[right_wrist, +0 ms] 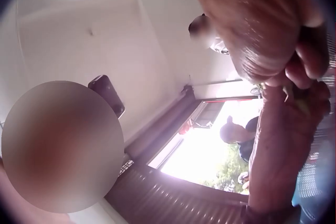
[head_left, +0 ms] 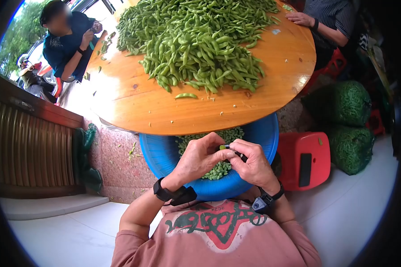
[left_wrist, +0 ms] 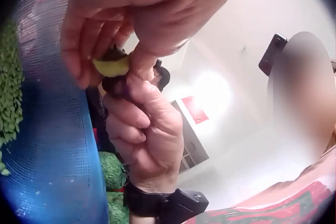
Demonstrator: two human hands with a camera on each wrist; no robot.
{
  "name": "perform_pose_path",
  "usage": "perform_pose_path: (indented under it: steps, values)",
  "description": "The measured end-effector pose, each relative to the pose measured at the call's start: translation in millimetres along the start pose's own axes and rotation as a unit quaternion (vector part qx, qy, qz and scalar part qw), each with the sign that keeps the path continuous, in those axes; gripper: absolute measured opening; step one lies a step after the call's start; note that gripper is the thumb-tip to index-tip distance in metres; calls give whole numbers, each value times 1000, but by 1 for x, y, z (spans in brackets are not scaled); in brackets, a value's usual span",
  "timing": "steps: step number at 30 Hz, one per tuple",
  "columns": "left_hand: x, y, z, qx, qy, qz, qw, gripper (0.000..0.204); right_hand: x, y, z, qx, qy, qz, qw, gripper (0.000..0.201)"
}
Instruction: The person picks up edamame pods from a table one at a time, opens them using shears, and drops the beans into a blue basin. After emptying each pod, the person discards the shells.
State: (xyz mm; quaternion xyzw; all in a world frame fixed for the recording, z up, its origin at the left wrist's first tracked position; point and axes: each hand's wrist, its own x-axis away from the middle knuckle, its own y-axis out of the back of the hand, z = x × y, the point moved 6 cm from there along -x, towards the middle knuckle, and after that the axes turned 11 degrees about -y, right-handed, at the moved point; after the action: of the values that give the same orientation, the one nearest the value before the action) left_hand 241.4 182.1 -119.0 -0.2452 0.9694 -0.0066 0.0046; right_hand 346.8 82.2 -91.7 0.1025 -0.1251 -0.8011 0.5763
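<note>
Over the blue basket [head_left: 153, 155], both hands meet at one green soybean pod [left_wrist: 111, 67]. The left hand [head_left: 202, 155] pinches the pod between thumb and fingers. At its other end the right hand [head_left: 254, 164] has curled fingers, with thumb and forefinger gripping there. A small black piece [head_left: 242, 157] sits at the right fingertips; its kind cannot be told. Shelled green beans [head_left: 217, 170] lie in the basket beneath the hands. In the right wrist view the pod is mostly hidden between the fingers.
A round wooden table [head_left: 120, 98] holds a big heap of pods [head_left: 187, 44]. A red stool [head_left: 318, 160] and green net sacks [head_left: 349, 149] stand at right. One person [head_left: 67, 44] sits at far left; another person's hand [head_left: 300, 19] rests on the table.
</note>
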Motion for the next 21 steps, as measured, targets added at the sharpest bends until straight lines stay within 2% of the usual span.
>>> perform_pose_path:
  steps: [2, 3, 5, 9, 11, 12, 14, 15, 16, 18, 21]
  values:
    - [-1, 1, -21, -195, -55, 29, 979, 27, -1, 2, -2, -17, -58, -5, 998, 13]
    - [-1, 2, -22, -195, -54, 28, 979, 27, -1, 2, -3, -17, -58, -3, 998, 13]
    - [0, 1, -24, -290, -65, 59, 953, 26, -1, 2, -5, 14, -40, 0, 999, 13]
    - [3, 4, -20, -270, -54, 69, 959, 26, -4, 0, -7, 24, -43, -22, 999, 11]
    - [6, 6, -9, -186, -78, 34, 979, 28, -4, -1, -6, 38, -6, -61, 997, 10]
    - [7, 4, -6, -186, -78, 34, 979, 28, -3, -4, -4, 38, -5, -61, 997, 10]
    - [10, 1, 8, -42, 25, -10, 999, 32, -1, -6, 3, 85, 6, -124, 989, 9]
    - [12, -3, 7, 43, 55, -25, 997, 35, 0, -10, 3, 86, 11, -125, 988, 9]
    - [13, -7, 11, 40, 51, -26, 998, 35, 1, -13, 3, 112, 25, -153, 981, 11]
    - [11, -11, 17, 267, 20, -91, 959, 39, 2, -17, 4, 139, 43, -183, 972, 12]
    - [9, -17, 20, 341, 27, -112, 933, 44, 2, -19, 4, 201, 67, -222, 952, 17]
